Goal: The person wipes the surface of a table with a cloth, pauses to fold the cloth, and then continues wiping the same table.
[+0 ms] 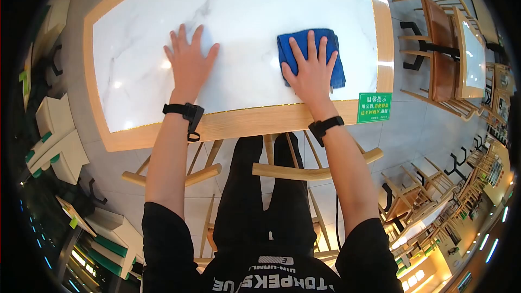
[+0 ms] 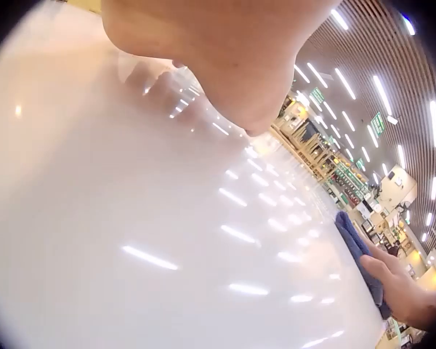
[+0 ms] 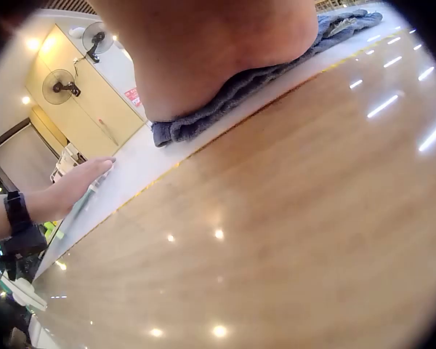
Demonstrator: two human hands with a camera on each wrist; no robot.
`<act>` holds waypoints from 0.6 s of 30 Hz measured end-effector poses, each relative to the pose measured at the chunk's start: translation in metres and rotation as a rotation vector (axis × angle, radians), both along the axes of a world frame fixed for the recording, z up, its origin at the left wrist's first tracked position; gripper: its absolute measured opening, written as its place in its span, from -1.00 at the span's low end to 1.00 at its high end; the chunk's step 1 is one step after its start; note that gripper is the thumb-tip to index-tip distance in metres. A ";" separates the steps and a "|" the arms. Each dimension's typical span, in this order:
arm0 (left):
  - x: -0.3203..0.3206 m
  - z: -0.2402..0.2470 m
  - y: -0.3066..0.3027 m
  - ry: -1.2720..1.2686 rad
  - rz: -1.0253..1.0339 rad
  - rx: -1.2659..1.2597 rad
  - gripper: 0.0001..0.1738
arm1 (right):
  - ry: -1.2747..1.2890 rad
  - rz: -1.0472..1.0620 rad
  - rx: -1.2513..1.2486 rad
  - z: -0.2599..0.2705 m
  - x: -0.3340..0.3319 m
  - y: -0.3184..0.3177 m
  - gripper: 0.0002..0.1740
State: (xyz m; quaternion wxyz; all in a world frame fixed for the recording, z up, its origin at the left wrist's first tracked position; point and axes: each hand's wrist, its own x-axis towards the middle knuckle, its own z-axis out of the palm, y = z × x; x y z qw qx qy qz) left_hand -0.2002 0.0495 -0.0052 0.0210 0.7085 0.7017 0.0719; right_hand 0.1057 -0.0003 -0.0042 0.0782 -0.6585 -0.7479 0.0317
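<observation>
Hands: 2. Cloths: 1. Tables in use: 1.

Table [image 1: 244, 49]: white marbled top, wood border, thin gold line between the two.

Cloth [image 1: 302, 39]: blue, folded in layers, flat on the white top toward the right edge and closer to the near edge than the far one; it stops short of the wood border.

Right hand [image 1: 312, 73]: laid palm down on the cloth, 5 digits spread, tips toward the far edge. Grip released; it presses without grasping.

Left hand [image 1: 190, 68]: palm down on the bare top, left of the middle, well apart from the cloth. 5 digits spread, grip released, nothing held.

Wristbands: 2, black, one on the left wrist [image 1: 184, 111], one on the right [image 1: 325, 127].

Sign [image 1: 373, 107]: 1, green, white and yellow characters, on the border at the near right corner.

Chair backs at the near edge: 2, wooden, one to the left [image 1: 205, 174], one to the right [image 1: 293, 172].

Wall fans [image 3: 61, 86]: 2, seen from the right wrist.

Reflected lamps on the top: many, not counted.
</observation>
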 end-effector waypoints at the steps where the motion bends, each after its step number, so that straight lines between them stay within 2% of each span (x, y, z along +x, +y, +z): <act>1: -0.009 -0.001 -0.002 0.012 0.020 -0.021 -0.22 | 0.007 -0.006 -0.006 0.001 0.002 -0.009 -0.25; 7: -0.059 -0.005 -0.013 0.005 0.009 -0.007 -0.28 | 0.027 -0.031 -0.064 0.004 0.002 -0.064 -0.24; 18: -0.059 -0.017 -0.016 0.036 -0.024 0.036 -0.28 | 0.019 -0.069 -0.154 0.007 0.001 -0.131 -0.26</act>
